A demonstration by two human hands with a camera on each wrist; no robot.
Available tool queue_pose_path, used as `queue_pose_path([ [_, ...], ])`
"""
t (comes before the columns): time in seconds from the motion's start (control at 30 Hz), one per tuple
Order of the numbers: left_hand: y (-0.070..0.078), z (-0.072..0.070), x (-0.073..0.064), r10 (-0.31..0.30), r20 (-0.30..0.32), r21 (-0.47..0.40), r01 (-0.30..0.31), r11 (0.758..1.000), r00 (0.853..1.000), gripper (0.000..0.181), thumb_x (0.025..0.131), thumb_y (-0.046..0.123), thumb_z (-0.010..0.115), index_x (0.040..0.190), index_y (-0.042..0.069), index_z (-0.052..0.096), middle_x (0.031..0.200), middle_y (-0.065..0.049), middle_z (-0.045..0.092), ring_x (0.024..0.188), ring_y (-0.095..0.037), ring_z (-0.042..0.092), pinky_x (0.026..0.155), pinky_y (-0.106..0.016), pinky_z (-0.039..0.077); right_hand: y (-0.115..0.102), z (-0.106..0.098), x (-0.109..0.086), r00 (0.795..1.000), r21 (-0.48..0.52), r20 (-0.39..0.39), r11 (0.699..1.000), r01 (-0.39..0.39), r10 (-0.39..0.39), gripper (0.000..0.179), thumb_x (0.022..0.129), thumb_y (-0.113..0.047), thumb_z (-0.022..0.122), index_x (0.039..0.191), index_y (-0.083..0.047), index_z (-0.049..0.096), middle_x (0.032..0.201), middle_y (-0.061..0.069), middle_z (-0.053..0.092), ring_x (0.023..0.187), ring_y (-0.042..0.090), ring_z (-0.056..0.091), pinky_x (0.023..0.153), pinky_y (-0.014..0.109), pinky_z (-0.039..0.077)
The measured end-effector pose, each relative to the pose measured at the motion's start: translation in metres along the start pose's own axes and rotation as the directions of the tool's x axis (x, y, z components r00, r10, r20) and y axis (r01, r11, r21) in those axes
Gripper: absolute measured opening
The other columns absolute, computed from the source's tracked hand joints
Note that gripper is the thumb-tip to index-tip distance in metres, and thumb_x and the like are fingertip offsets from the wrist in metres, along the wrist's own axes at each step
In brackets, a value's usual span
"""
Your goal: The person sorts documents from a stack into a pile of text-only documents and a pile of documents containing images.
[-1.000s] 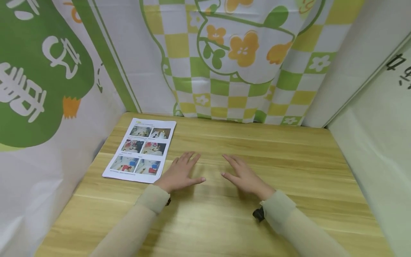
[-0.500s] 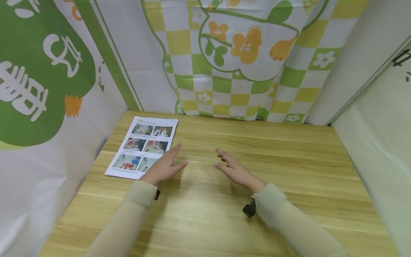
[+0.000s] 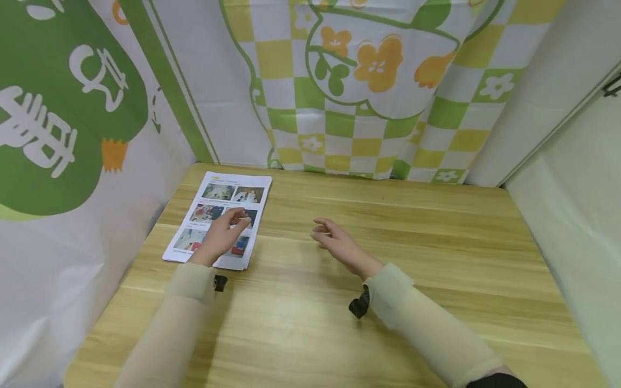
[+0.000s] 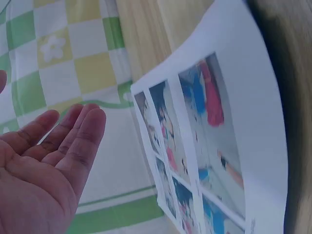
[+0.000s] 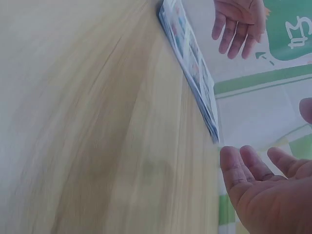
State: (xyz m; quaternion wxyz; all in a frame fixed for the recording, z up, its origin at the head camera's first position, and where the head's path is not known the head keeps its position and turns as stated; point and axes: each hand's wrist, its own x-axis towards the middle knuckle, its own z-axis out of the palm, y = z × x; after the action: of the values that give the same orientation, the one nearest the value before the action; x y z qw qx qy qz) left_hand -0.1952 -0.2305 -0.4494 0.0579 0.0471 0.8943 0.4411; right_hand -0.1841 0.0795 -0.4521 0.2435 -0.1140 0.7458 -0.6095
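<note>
A stack of printed paper sheets (image 3: 264, 186) with rows of colour photos lies on the left of the wooden table. Over the stack hovers my left hand (image 3: 222, 235), its fingers loosely bent and holding nothing. The left wrist view shows this hand (image 4: 53, 165) raised beside the sheets (image 4: 263, 126), palm and fingertips visible. My right hand (image 3: 343, 247) is above the middle of the table with relaxed, slightly curved fingers and nothing in them. In the right wrist view, the right hand (image 5: 273, 190) is nearest and the left hand appears farther off, above the paper stack (image 5: 195, 68).
The wooden table (image 3: 412, 242) reaches back to a checkered curtain (image 3: 335, 124) with flowers. A white and green printed sheet (image 3: 97, 129) walls the left side, and a pale panel (image 3: 567, 188) walls the right. Both wrists wear black straps.
The left hand has moved left, from the bare table beside the paper stack to over it. The right hand has shifted left too. Both hands' fingers have gone from spread to more bent.
</note>
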Motion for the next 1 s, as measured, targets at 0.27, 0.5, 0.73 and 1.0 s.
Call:
queue_pose_path([
  [0.27, -0.018, -0.027, 0.007, -0.103, -0.032, -0.128, 0.098, 0.987, 0.994, 0.06, 0.102, 0.038, 0.045, 0.142, -0.007, 0.037, 0.132, -0.028, 0.049, 0.118, -0.039, 0.05, 0.097, -0.049, 0.044, -0.003, 0.025, 0.019, 1.0, 0.149, -0.013, 0.989, -0.015, 0.017, 0.05, 0.102, -0.022, 0.05, 0.145, -0.003, 0.034, 0.136, 0.024, 0.043, 0.128, 0.039, 0.043, 0.105, 0.049, 0.037],
  [0.5, -0.042, -0.046, 0.011, -0.188, -0.031, -0.156, 0.181, 0.971, 0.982, 0.061, 0.103, 0.042, 0.041, 0.142, -0.004, 0.038, 0.134, -0.029, 0.048, 0.115, -0.042, 0.051, 0.09, -0.048, 0.044, -0.009, 0.044, 0.036, 0.999, 0.233, -0.019, 0.972, -0.036, 0.042, 0.048, 0.101, -0.016, 0.05, 0.142, 0.004, 0.035, 0.138, 0.029, 0.043, 0.127, 0.041, 0.043, 0.105, 0.049, 0.037],
  [0.73, -0.057, -0.061, 0.014, -0.225, -0.053, -0.187, 0.212, 0.959, 0.973, 0.058, 0.104, 0.032, 0.041, 0.142, -0.011, 0.033, 0.137, -0.031, 0.044, 0.12, -0.042, 0.048, 0.098, -0.047, 0.044, -0.012, 0.061, 0.055, 0.994, 0.281, -0.046, 0.956, -0.079, 0.095, 0.047, 0.1, -0.015, 0.051, 0.14, 0.007, 0.038, 0.138, 0.027, 0.045, 0.124, 0.036, 0.048, 0.103, 0.044, 0.041],
  [1.0, -0.071, -0.077, 0.02, -0.333, -0.098, -0.204, 0.308, 0.929, 0.938, 0.057, 0.102, 0.033, 0.042, 0.138, -0.01, 0.039, 0.132, -0.03, 0.046, 0.115, -0.037, 0.049, 0.098, -0.046, 0.044, -0.011, 0.078, 0.072, 0.985, 0.35, -0.062, 0.928, -0.127, 0.159, 0.044, 0.101, -0.014, 0.05, 0.138, 0.009, 0.042, 0.137, 0.026, 0.047, 0.121, 0.034, 0.051, 0.099, 0.038, 0.045],
])
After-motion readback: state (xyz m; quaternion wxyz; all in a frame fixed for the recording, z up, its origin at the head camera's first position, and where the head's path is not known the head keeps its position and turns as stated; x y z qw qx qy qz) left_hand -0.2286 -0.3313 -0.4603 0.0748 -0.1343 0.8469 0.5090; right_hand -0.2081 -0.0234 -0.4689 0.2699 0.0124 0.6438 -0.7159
